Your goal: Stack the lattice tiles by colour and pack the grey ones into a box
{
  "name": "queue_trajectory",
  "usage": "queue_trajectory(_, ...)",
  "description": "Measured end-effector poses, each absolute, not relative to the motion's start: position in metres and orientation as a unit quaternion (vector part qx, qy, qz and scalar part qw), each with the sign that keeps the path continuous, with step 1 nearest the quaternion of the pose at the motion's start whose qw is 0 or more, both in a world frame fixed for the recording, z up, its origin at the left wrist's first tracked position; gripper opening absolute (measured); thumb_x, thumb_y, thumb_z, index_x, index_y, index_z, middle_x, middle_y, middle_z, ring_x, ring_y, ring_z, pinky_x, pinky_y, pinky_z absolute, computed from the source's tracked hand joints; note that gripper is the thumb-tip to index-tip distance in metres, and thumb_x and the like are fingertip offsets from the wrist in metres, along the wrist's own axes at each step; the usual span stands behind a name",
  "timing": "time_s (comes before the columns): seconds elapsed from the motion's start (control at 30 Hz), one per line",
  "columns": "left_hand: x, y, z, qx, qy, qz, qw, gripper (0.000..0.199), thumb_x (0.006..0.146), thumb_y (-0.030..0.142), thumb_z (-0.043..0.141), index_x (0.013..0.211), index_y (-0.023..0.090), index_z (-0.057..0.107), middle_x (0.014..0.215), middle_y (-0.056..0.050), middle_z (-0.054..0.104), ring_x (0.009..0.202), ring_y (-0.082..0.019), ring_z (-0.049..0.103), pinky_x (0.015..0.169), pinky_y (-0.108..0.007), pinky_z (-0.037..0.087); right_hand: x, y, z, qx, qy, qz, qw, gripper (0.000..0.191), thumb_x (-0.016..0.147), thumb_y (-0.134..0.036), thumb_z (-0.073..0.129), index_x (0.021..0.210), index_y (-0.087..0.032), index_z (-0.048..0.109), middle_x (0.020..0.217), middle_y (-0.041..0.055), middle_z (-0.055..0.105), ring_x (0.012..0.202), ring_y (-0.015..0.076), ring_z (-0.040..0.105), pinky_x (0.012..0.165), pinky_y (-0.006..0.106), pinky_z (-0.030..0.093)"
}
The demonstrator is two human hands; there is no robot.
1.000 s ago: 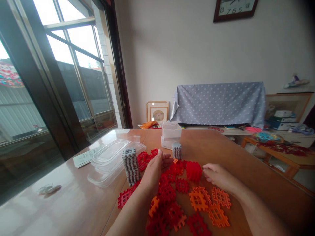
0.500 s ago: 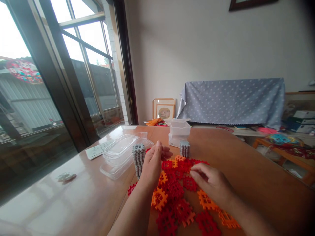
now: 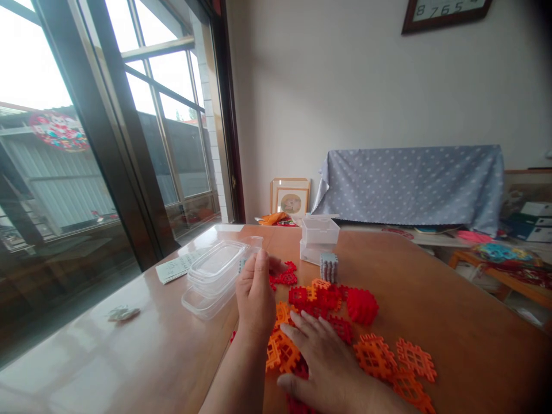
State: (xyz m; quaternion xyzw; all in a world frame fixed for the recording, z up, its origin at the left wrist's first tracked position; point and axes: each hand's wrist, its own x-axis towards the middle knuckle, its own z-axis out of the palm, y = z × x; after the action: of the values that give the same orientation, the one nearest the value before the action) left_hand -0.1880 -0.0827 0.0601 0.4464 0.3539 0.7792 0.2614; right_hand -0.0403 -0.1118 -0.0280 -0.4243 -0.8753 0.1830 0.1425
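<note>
Across the table [image 3: 414,282], I see my right hand [image 3: 325,356] has moved from beside the red tile stack [image 3: 362,306] to the loose red and orange lattice tiles [image 3: 287,348], lower centre, its fingers spread wide. My left hand [image 3: 255,299] stands curled near centre; I cannot tell whether it holds anything. Clear plastic lids [image 3: 218,260] edge its upper left; wood shows right of the gray tile stack [image 3: 329,268].

There are two gray stacks [image 3: 329,268], one red stack [image 3: 362,306] and one clock [image 3: 446,14].
</note>
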Motion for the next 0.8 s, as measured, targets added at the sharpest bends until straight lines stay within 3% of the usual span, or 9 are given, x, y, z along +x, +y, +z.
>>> queue_trajectory(0.13,-0.193,-0.08,0.063,0.394,0.314,0.825,0.256,0.035,0.093,0.045,0.06,0.073,0.018,0.063,0.071,-0.001,0.064,0.066,-0.013,0.06,0.068,-0.027,0.047,-0.038,-0.102,-0.034,-0.468,-0.85,0.141,0.197,0.056,0.084,-0.047,0.065,0.137,-0.03,0.061,0.147,0.009,0.056,0.134,0.0352,0.05,0.114,0.055,0.035)
queue_trajectory(0.3,-0.198,-0.077,0.064,0.356,0.284,0.85,0.265,0.03,0.093,0.041,0.061,0.074,0.017,0.062,0.071,0.001,0.063,0.065,-0.012,0.06,0.067,-0.025,0.046,-0.029,-0.084,-0.042,-0.468,-0.831,0.126,0.275,0.027,0.091,-0.031,0.058,0.112,-0.025,0.073,0.121,0.0084,0.07,0.112,0.0271,0.062,0.1,0.041,0.048)
queue_trajectory(0.5,-0.198,-0.078,0.066,0.351,0.269,0.856,0.266,0.03,0.094,0.039,0.06,0.073,0.017,0.062,0.07,0.0,0.063,0.065,-0.012,0.06,0.066,-0.025,0.047,-0.02,-0.077,-0.043,-0.463,-0.817,0.135,0.317,0.02,0.096,-0.029,0.052,0.097,-0.022,0.071,0.102,0.0062,0.072,0.097,0.023,0.064,0.092,0.037,0.05)
queue_trajectory(0.7,-0.202,-0.078,0.067,0.342,0.271,0.86,0.266,0.031,0.093,0.041,0.061,0.073,0.017,0.062,0.069,0.001,0.063,0.065,-0.012,0.061,0.065,-0.025,0.047,-0.015,-0.079,-0.04,-0.435,-0.834,0.088,0.329,0.024,0.094,-0.029,0.054,0.11,-0.025,0.071,0.117,0.0054,0.072,0.119,0.0264,0.057,0.107,0.044,0.043)
queue_trajectory(0.8,-0.202,-0.078,0.065,0.349,0.281,0.853,0.268,0.031,0.093,0.042,0.06,0.074,0.017,0.061,0.07,0.001,0.063,0.064,-0.011,0.06,0.064,-0.024,0.046,-0.019,-0.086,-0.034,-0.409,-0.862,0.091,0.284,0.03,0.09,-0.025,0.057,0.117,-0.027,0.071,0.132,0.0052,0.066,0.132,0.0275,0.049,0.114,0.047,0.038)
